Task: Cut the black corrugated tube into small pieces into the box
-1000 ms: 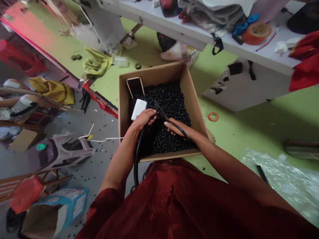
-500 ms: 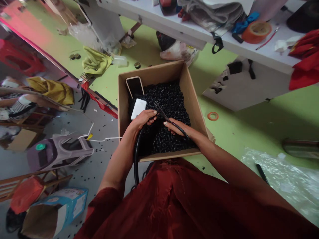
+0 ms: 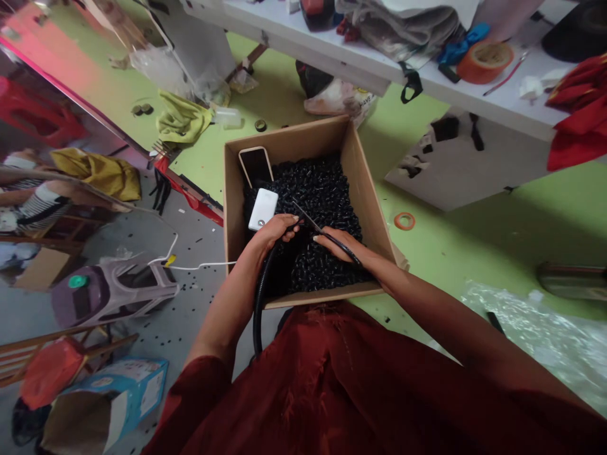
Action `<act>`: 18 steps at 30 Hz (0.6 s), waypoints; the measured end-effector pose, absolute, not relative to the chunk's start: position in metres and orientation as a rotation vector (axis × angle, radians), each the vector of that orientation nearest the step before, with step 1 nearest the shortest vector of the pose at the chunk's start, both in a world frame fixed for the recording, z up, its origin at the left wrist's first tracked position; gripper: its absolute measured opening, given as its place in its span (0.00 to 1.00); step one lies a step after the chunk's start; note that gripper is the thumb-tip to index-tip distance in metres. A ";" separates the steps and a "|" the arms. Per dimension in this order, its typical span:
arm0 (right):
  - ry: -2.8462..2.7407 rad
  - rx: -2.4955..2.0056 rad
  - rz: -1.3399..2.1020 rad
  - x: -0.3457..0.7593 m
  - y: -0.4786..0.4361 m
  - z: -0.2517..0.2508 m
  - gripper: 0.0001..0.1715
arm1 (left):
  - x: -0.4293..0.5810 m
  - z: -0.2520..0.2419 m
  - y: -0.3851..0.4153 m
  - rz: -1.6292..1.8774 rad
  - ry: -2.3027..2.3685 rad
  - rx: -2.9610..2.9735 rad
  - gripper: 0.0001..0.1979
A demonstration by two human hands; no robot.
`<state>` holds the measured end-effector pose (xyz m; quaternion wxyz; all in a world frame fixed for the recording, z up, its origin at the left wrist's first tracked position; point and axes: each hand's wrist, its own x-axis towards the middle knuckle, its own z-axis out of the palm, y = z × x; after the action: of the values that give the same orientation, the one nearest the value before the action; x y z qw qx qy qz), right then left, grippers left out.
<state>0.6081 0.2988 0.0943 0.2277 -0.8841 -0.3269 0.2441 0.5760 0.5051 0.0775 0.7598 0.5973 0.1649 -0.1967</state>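
My left hand (image 3: 281, 229) is closed around the end of a black ribbed tube (image 3: 258, 303), which hangs over the near edge of a cardboard box (image 3: 370, 183). My right hand (image 3: 339, 243) grips black-handled scissors (image 3: 310, 219), their blades pointing at the tube end beside my left fingertips. Below both hands, many small black pieces (image 3: 317, 183) fill the box. A white power bank (image 3: 263, 209) and a phone with a pale frame (image 3: 256, 165) rest on them at the left side.
A cluttered white table (image 3: 427, 82) crosses the top. At left stand a grey and purple stool (image 3: 137, 287) and a blue carton (image 3: 142, 385); a white cable (image 3: 203, 265) runs to the box. A person's legs show at far left. Orange tape (image 3: 404, 220) lies right of the box.
The scissor blades look closer together than before, and my right hand has shifted slightly. My left hand keeps its hold on the tube, a little lower.
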 end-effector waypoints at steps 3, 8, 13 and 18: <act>-0.917 -2.549 0.642 0.609 0.302 0.089 0.14 | 0.577 0.074 0.505 -0.430 0.387 1.302 0.06; -0.907 -2.661 0.667 0.609 0.305 0.086 0.15 | 0.578 0.073 0.502 -0.446 0.414 1.343 0.06; -0.814 -2.700 0.602 0.614 0.305 0.087 0.17 | 0.576 0.075 0.500 -0.425 0.339 1.344 0.06; -0.712 -2.697 0.491 0.619 0.304 0.092 0.18 | 0.571 0.085 0.502 -0.425 0.239 1.293 0.10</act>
<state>0.6187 0.3039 0.0915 0.1539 -0.9409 -0.2484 0.1714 0.5710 0.5025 0.0855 0.7706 0.5963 0.1102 -0.1959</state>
